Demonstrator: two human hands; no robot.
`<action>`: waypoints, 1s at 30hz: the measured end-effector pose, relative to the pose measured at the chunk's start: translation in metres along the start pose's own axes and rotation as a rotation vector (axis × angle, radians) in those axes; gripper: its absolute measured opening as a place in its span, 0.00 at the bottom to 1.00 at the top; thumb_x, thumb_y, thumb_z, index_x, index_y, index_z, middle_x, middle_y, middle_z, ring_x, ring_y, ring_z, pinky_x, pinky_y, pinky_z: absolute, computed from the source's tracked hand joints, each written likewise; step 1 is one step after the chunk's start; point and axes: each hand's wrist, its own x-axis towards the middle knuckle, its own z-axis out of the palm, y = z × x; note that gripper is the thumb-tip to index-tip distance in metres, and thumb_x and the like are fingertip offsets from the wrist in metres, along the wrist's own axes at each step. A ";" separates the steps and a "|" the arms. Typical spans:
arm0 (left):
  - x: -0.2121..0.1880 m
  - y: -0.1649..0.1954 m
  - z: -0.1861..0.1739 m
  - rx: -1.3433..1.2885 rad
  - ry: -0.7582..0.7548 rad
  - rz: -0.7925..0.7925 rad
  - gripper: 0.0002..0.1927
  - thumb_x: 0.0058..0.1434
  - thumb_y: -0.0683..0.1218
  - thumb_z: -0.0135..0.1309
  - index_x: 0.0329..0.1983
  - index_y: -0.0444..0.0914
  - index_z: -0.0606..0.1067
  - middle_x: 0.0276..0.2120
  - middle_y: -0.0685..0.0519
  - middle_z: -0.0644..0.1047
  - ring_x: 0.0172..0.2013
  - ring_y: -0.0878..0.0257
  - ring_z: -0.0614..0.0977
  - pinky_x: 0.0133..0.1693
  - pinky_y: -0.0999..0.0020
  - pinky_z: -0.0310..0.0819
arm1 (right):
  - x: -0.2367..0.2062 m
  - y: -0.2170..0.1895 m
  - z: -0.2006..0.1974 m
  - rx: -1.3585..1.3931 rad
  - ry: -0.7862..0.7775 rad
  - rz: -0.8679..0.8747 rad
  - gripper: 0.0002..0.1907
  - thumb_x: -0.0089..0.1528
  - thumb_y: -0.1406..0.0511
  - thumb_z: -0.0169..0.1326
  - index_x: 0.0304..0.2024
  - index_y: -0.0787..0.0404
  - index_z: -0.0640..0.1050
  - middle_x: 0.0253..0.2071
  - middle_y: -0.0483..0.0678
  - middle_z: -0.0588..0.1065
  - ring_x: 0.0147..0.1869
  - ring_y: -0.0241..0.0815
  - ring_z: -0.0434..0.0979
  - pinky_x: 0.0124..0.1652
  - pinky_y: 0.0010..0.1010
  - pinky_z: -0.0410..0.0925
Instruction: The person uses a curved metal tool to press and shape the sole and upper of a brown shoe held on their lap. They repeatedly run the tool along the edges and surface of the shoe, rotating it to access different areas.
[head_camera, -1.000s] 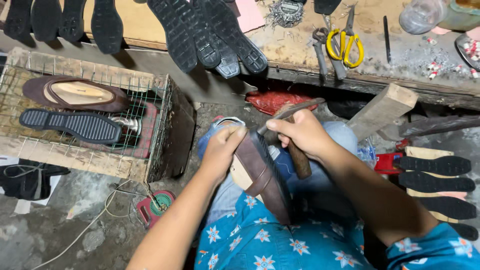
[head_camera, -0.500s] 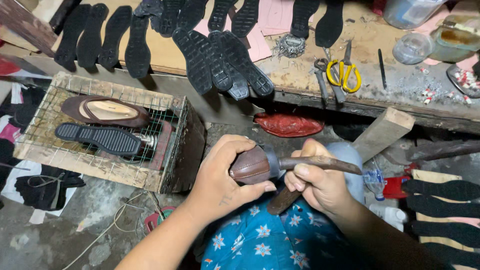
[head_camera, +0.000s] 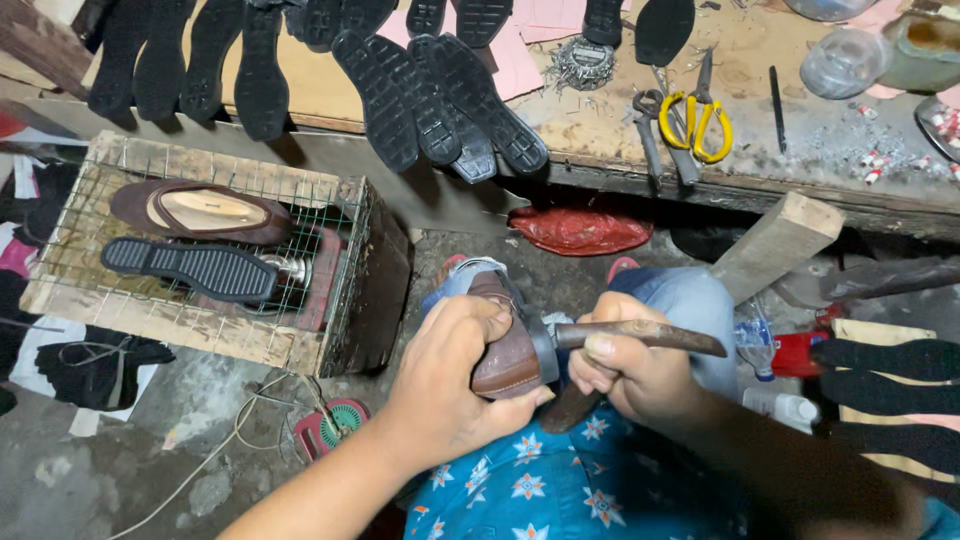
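A brown shoe upper (head_camera: 508, 345) rests on my lap, toe pointing away from me, and my left hand (head_camera: 450, 375) wraps around it from the left side. My right hand (head_camera: 635, 372) grips a hammer with a worn wooden handle (head_camera: 650, 334). The hammer's dark metal head (head_camera: 546, 350) presses against the right side of the shoe. My knees in blue jeans (head_camera: 690, 300) lie under both hands.
A wire-mesh crate (head_camera: 330, 250) at left holds a brown shoe (head_camera: 200, 212) and a black sole (head_camera: 190, 270). Several black soles (head_camera: 430, 95) hang over the workbench edge (head_camera: 760, 195). Yellow-handled scissors (head_camera: 700, 120), pliers, a red bag (head_camera: 580, 230), a wooden block (head_camera: 775, 245).
The shoe has turned in my left hand from lying sideways to toe pointing away. The hammer handle has swung level to the right, its head now against the shoe.
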 end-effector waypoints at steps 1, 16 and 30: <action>-0.004 0.000 0.004 0.002 0.015 0.021 0.34 0.42 0.48 0.75 0.46 0.33 0.69 0.44 0.43 0.74 0.45 0.43 0.77 0.49 0.55 0.74 | -0.002 0.007 0.004 0.058 -0.002 0.011 0.08 0.65 0.68 0.53 0.33 0.62 0.68 0.26 0.49 0.70 0.31 0.39 0.68 0.35 0.34 0.65; -0.060 0.000 0.038 -1.419 0.370 -1.660 0.28 0.64 0.66 0.41 0.49 0.41 0.77 0.41 0.50 0.82 0.40 0.59 0.84 0.45 0.60 0.79 | -0.018 0.032 0.014 -0.510 -0.324 0.031 0.14 0.64 0.68 0.61 0.32 0.58 0.67 0.27 0.42 0.68 0.29 0.33 0.63 0.30 0.28 0.60; -0.017 -0.136 0.098 -0.804 0.351 -0.612 0.22 0.71 0.51 0.51 0.61 0.32 0.72 0.50 0.51 0.79 0.49 0.66 0.78 0.55 0.69 0.71 | 0.029 0.053 -0.037 -0.428 0.048 0.140 0.07 0.65 0.69 0.53 0.33 0.64 0.70 0.22 0.47 0.71 0.25 0.34 0.69 0.28 0.28 0.65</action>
